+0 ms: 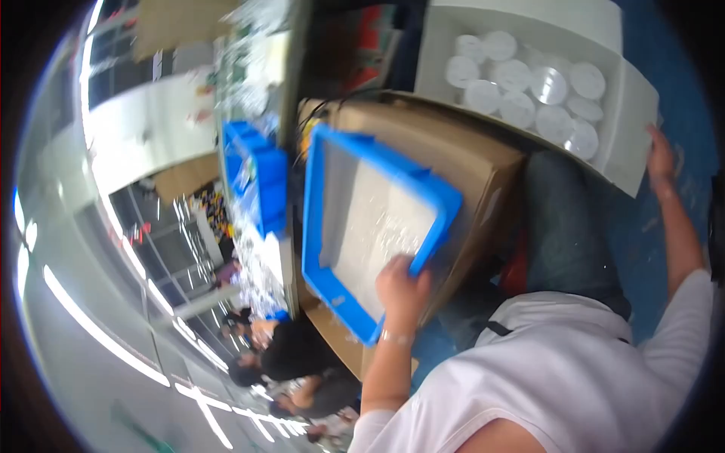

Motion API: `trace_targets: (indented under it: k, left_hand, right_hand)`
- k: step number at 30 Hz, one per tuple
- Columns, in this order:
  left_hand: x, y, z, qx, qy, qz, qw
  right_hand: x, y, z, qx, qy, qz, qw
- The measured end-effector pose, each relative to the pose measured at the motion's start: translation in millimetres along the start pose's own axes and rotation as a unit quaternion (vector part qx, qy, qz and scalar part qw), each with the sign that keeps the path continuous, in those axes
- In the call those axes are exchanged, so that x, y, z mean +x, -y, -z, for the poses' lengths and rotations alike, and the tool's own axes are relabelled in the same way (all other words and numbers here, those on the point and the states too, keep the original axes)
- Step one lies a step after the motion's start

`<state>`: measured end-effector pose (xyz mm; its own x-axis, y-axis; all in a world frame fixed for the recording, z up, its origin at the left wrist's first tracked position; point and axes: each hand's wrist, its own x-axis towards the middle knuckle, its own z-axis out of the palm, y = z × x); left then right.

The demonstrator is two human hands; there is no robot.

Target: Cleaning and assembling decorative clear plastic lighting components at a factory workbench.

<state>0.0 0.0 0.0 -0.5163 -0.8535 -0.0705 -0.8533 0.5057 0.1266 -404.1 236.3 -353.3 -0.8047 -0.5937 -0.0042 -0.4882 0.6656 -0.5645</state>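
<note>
Landmark: the blue tray [325, 226], a shallow rectangular bin with a pale, glossy liner inside, seen tilted in the head view.

Nearest the camera is the person's white shirt [559, 370], below and right of the blue tray. The left hand [402, 285] meets the tray at its near rim; its fingers are clamped on that blue edge, thumb side toward the liner. The tray lies on a brown cardboard box [461, 162], which extends past the tray's right and far sides. A dark trouser leg [566, 226] lies right of the tray, beyond the box's corner.

Further right of the tray, the right hand [660, 157] rests on the side wall of a white carton [630, 113]; whether its fingers are closed on the wall cannot be told. The carton holds round white lids [513, 75], packed close together.

Left of the tray, blurred, stand more blue bins [260, 177] on a bench [279, 260].
</note>
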Motion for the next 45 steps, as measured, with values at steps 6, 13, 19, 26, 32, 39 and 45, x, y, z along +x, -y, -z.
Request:
trace_targets:
  k: [6,13,19,26,32,39,45]
  left_hand:
    - [-28,9,11,-0.023,-0.041,0.014,0.999]
    - [-28,9,19,-0.037,-0.057,0.029,0.997]
    - [-29,12,8,-0.053,-0.059,0.018,0.997]
    - [-38,16,25,-0.128,-0.099,0.0,0.987]
    - [-68,84,66,-0.16,-0.38,-0.071,0.908]
    - [-91,283,79,-0.028,-0.459,0.167,0.872]
    - [-78,395,90,0.03,-0.398,0.318,0.86]
  right_hand:
    - [-97,-49,11,-0.069,0.072,-0.048,0.994]
    - [-73,97,36,0.256,0.019,0.094,0.962]
    - [-98,299,88,0.33,0.018,0.338,0.881]
    - [-129,394,127,0.164,-0.006,0.55,0.819]
    - [-126,425,123,0.128,0.011,0.544,0.829]
    - [-69,431,66,0.323,0.037,0.368,0.871]
    - [-82,420,60,0.296,0.005,0.239,0.925]
